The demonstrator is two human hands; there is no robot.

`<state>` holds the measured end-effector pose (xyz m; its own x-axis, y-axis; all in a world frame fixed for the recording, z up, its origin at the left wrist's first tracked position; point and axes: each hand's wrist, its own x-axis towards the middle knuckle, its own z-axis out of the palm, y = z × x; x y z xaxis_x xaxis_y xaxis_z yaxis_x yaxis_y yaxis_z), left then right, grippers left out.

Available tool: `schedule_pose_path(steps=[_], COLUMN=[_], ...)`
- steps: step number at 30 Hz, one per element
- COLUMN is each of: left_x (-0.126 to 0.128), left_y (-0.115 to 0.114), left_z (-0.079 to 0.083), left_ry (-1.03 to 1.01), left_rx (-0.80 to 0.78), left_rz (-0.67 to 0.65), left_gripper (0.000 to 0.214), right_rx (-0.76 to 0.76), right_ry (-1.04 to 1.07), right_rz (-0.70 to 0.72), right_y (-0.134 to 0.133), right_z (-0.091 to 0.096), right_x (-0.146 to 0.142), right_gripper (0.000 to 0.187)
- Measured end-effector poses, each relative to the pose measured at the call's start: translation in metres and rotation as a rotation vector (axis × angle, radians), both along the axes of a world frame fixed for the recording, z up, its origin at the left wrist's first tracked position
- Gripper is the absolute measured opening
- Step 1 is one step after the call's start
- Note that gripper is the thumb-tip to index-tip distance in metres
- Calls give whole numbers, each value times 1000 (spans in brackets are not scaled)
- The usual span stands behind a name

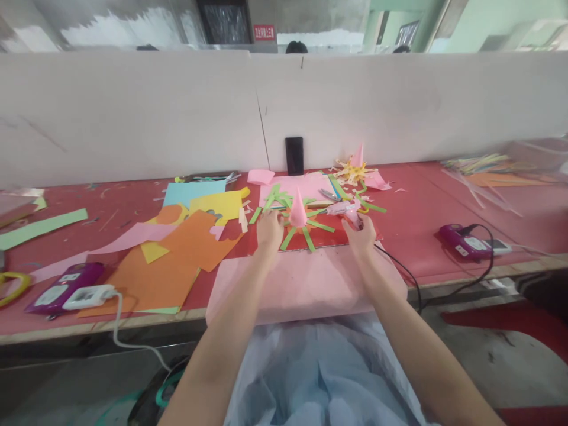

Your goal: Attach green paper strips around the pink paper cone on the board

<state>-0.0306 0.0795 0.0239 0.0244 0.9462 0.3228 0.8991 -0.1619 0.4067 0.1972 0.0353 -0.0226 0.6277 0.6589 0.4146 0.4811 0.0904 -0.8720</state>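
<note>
A paper craft [298,212] with a pink cone on top and green strips spread around an orange base lies in front of me. My left hand [270,229] is at its left edge, fingers drawn together. What lies between those fingers is hidden. To the right, my right hand [361,232] is closed on the handle of a pink glue gun [341,207], whose nozzle points left toward the craft. A black cord [406,272] trails from the gun. Loose green strips [273,197] lie behind my left hand.
A similar finished-looking cone craft [354,167] with yellow strips stands behind, right of a phone [294,156] leaning on the partition. Scissors [331,195] lie near the glue gun. Orange sheets [155,275] spread left. Purple power boxes [66,288] sit on both sides.
</note>
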Motion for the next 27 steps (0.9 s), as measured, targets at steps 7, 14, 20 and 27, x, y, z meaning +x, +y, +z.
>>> schedule_pose_path(steps=[7, 14, 20, 27], left_x=[22, 25, 10, 5], left_y=[-30, -40, -30, -27], left_z=[-18, -21, -21, -19], left_ry=[-45, 111, -29, -216], left_rx=[-93, -41, -74, -91], left_rz=[-211, -170, -63, -62], left_gripper=[22, 42, 29, 22], right_rx=[-67, -102, -98, -112], right_ry=[-34, -57, -32, -32], right_rz=[64, 87, 82, 70], right_y=[-1, -1, 0, 0], right_z=[-2, -5, -5, -2], right_x=[1, 2, 2, 1], right_gripper=[51, 50, 50, 51])
